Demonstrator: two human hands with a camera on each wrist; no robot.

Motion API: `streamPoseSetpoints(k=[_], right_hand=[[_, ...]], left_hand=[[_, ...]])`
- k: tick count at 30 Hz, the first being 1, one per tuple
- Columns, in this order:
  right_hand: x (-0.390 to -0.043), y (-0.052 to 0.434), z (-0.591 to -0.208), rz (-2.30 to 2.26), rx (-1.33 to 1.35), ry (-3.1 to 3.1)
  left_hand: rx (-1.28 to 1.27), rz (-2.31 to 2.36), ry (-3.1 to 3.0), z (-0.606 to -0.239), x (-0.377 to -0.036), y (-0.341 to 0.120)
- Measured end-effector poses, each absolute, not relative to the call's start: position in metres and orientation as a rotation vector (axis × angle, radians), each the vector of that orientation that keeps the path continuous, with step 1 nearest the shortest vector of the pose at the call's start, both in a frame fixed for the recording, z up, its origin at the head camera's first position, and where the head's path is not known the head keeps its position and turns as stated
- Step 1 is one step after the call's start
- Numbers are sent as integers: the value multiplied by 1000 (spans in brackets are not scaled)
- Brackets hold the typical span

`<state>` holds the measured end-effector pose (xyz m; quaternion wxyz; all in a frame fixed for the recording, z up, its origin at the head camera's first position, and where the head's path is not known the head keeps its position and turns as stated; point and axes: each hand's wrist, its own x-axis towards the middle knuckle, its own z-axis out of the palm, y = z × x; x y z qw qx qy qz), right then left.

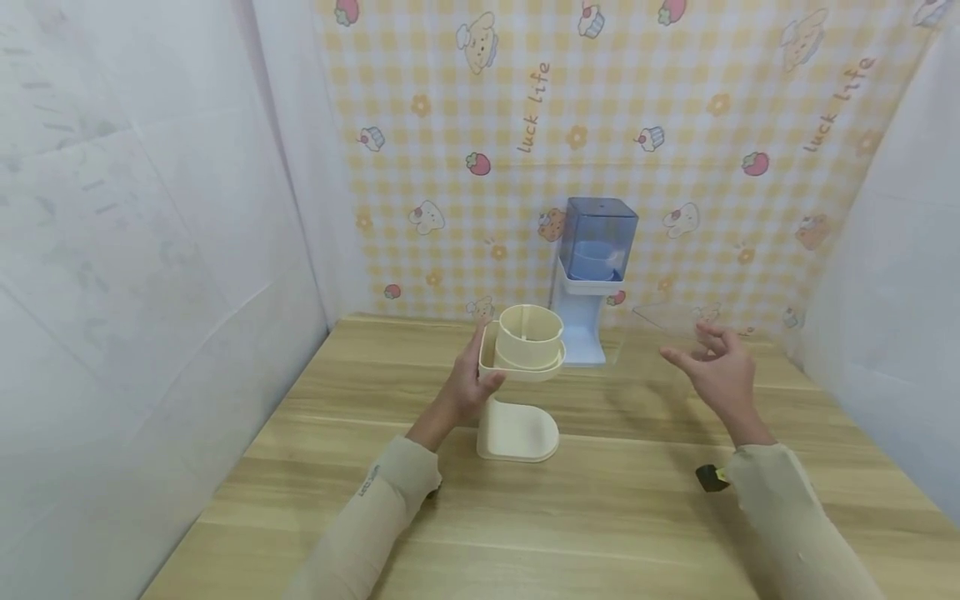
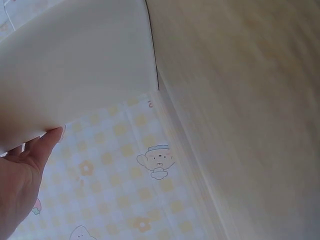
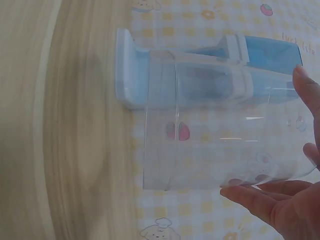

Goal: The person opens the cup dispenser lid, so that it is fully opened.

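My left hand [image 1: 468,383] grips the side of a cream dispenser stand [image 1: 517,433], which has a round cup-like insert [image 1: 529,337] in its upper tray and a flat rounded foot below. In the left wrist view, the fingers [image 2: 47,142] lie against the stand's smooth pale wall [image 2: 85,65]. To the right, my right hand [image 1: 720,371] holds a clear plastic cover [image 3: 215,145] by one end, thumb and fingers on opposite sides. The cover is see-through and hard to make out in the head view. It is raised above the table, apart from the cream stand.
Behind stands a similar white dispenser [image 1: 581,325] with a blue see-through tank [image 1: 597,237], close to the patterned cloth [image 1: 450,192] at the back. White sheets hang on both sides. A small black object [image 1: 711,477] shows beside the right sleeve above the wooden table [image 1: 600,525].
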<state>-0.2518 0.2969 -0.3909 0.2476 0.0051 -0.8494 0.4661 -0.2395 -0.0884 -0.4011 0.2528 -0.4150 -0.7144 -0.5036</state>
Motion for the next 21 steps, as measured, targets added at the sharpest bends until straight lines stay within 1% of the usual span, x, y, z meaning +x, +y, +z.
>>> streamPoseSetpoints(k=[13,21], right_hand=[[-258,305,-404,1216,-30,-2366],[-261,301,-411,1229,-40,-2348]], left_hand=[[-1140,-1383,-1947,-400,-239,-89],[-1130,-1371,-1953,-402,-240,-89]])
